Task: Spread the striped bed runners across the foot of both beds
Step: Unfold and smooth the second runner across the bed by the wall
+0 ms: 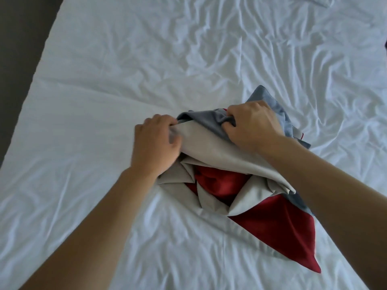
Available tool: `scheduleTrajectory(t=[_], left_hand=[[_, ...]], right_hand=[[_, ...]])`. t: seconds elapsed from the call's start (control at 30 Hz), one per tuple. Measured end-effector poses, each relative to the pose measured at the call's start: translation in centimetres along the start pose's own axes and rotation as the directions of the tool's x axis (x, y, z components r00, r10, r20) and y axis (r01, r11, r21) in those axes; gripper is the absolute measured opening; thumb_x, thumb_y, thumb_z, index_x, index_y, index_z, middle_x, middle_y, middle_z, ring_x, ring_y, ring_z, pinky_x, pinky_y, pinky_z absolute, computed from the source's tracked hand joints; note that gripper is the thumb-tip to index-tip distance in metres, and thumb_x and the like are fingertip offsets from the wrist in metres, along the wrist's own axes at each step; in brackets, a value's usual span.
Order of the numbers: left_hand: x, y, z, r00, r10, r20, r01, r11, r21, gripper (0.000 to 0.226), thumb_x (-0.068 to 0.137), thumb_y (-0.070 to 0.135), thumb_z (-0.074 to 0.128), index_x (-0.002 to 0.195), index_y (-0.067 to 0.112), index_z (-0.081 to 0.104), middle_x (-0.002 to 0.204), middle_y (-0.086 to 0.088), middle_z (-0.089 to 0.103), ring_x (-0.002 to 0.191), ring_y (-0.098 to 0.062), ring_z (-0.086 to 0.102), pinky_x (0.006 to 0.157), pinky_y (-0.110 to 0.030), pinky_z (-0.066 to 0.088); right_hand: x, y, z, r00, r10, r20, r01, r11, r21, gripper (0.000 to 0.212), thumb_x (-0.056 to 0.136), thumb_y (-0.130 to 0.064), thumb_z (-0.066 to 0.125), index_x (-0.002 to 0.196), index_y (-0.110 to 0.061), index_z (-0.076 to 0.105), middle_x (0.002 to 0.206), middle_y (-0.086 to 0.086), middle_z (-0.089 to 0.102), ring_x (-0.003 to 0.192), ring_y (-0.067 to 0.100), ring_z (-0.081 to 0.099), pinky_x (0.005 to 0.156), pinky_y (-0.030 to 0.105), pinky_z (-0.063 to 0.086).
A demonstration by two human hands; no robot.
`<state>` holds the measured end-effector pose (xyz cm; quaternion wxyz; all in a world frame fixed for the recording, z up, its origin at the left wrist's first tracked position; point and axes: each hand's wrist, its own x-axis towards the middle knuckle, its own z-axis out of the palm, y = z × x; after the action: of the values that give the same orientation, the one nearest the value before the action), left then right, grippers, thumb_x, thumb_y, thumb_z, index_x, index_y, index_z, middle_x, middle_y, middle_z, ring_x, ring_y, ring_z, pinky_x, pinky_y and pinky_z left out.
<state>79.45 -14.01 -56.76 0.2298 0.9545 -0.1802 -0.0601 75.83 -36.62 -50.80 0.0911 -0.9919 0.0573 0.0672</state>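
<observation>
1. Two hands are on the same crumpled bed runner (240,191), which sits bunched up on the white sheet (104,91) of the bed, a bit right of centre and toward the near side.
2. Left hand (156,145) is curled around the beige layer of the runner at the pile's left edge, fingers tucked over the fold, so it's definitely holding fabric.
3. Right hand (253,125) is clenched on the grey-blue layer at the far top of the pile, with the cloth gathered in its fist.
4. The runner shows three colours: beige in folds through the middle, dark red in the centre and fanning out to a point at the near right, and grey-blue sticking out on the far right behind the right hand.
5. It's nowhere near spread out, just a heap with layers folded over each other.
6. The sheet is pretty wrinkled, mostly on the far right side, smoother on the left.
7. A dark strip of floor (18,49) shows past the bed's left edge.
</observation>
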Motion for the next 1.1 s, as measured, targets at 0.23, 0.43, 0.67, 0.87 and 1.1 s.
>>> scheduleTrajectory(t=[0.23,0.43,0.67,0.87,1.1], left_hand=[[-0.6,4.1,2.6,0.984,0.174,0.044,-0.169,0.982,-0.087,0.064,0.070,0.051,0.073,0.124,0.023,0.054,0.125,0.006,0.058,0.122,-0.018,0.052,0.106,-0.036,0.033],[-1.0,2.6,1.6,0.957,0.115,-0.266,-0.151,0.981,-0.121,0.027,0.078,0.020,0.060,0.104,0.015,0.059,0.088,0.004,0.065,0.088,-0.021,0.064,0.101,-0.031,0.036],[-2.2,-7.6,-2.5,0.916,-0.295,-0.273,0.286,0.956,-0.071,0.017,0.074,0.009,0.049,0.090,0.014,0.050,0.076,-0.018,0.063,0.074,-0.046,0.059,0.059,-0.039,0.041],[-3.1,-10.1,-3.4,0.763,-0.642,0.072,0.644,0.746,-0.170,0.020,0.086,0.019,0.052,0.104,0.015,0.061,0.107,-0.015,0.069,0.101,-0.041,0.062,0.081,-0.038,0.046],[-5.8,-5.0,-3.0,0.623,-0.696,0.357,0.613,0.151,-0.775,0.072,0.081,0.077,0.036,0.089,0.015,0.070,0.089,-0.005,0.075,0.077,-0.016,0.064,0.070,-0.034,0.048]], right_hand=[[0.6,-3.0,0.5,0.988,-0.125,-0.094,0.136,0.982,0.129,0.022,0.089,-0.023,0.061,0.072,-0.010,0.058,0.063,-0.002,0.047,0.067,0.022,0.046,0.078,0.026,0.027],[0.3,-6.4,1.0,0.973,-0.208,-0.102,0.228,0.936,0.269,0.020,0.091,-0.024,0.059,0.078,-0.011,0.066,0.071,0.000,0.062,0.073,0.020,0.055,0.070,0.024,0.032],[-0.6,-6.1,2.2,0.970,-0.223,-0.097,0.234,0.965,0.122,0.057,0.080,-0.056,0.060,0.124,-0.021,0.061,0.114,-0.002,0.063,0.106,0.021,0.054,0.105,0.034,0.034],[0.0,-7.7,3.7,0.992,-0.074,-0.103,0.086,0.990,0.116,0.013,0.087,-0.026,0.057,0.086,-0.019,0.067,0.079,0.000,0.066,0.077,0.022,0.054,0.089,0.028,0.037],[2.9,-13.6,2.7,0.990,0.128,-0.055,-0.088,0.881,0.464,0.013,0.089,-0.030,0.056,0.085,-0.022,0.065,0.074,-0.004,0.066,0.075,0.021,0.060,0.074,0.033,0.048]])
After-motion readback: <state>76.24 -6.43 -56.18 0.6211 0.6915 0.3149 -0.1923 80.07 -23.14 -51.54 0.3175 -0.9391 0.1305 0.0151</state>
